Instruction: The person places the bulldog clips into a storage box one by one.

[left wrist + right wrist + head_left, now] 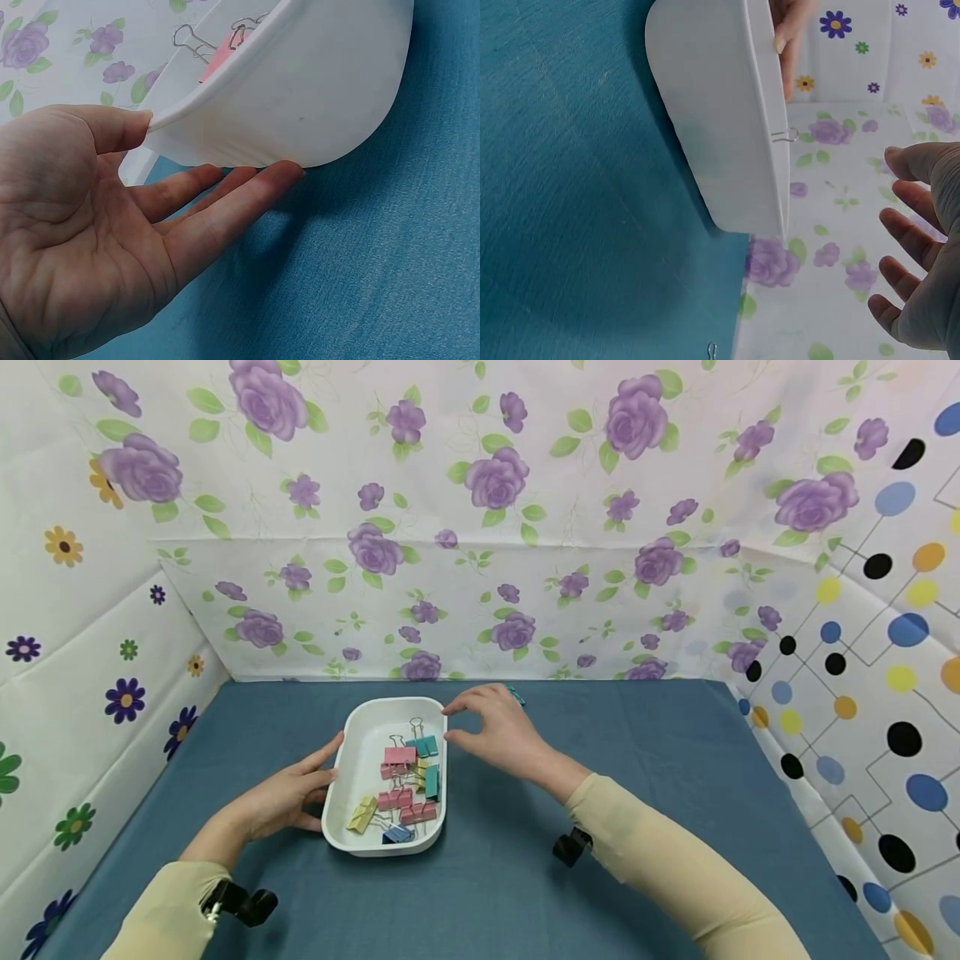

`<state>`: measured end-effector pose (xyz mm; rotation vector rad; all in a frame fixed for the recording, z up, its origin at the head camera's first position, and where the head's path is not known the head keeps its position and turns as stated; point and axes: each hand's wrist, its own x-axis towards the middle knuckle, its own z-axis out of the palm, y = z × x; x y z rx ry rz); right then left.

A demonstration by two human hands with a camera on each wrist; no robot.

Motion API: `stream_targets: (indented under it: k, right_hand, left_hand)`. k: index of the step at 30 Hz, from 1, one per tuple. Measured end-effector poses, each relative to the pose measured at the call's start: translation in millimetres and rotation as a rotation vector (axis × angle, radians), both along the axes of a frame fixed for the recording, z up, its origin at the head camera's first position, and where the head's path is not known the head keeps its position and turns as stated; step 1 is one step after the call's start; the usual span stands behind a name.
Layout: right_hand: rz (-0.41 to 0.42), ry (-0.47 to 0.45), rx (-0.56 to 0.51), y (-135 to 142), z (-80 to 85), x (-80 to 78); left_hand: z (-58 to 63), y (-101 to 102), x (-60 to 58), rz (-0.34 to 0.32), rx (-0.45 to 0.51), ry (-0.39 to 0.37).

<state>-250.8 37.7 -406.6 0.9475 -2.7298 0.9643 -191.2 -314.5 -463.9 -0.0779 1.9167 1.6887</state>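
A white plastic tray (347, 777) with rounded corners holds several binder clips in pink, yellow, teal and blue. My left hand (281, 797) grips its left side: in the left wrist view the thumb (124, 131) presses the rim while the fingertips (285, 174) reach to the bottom edge. To the tray's right is my right hand (498, 731), its thumb and fingers spread near the rim. The right wrist view shows this hand (926, 247) apart from the tray (712, 112), with nothing in it. Among the clips are a pink one (400, 755) and a yellow one (362, 814).
Past my right hand, a teal binder clip (516, 695) lies on the blue tablecloth (600, 735), partly hidden by the hand. A flowered curtain (450, 568) stands behind the table, with patterned cloths at both sides. Each wrist carries a black camera mount (572, 845).
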Motion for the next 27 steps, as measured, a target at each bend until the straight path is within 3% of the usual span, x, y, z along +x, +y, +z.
stream_targets:
  k: [27]
  right_hand:
    - [-0.061, -0.011, -0.02, 38.2, -5.9, -14.3]
  left_hand:
    - [0.2, 0.1, 0.9, -0.001, 0.001, 0.003]
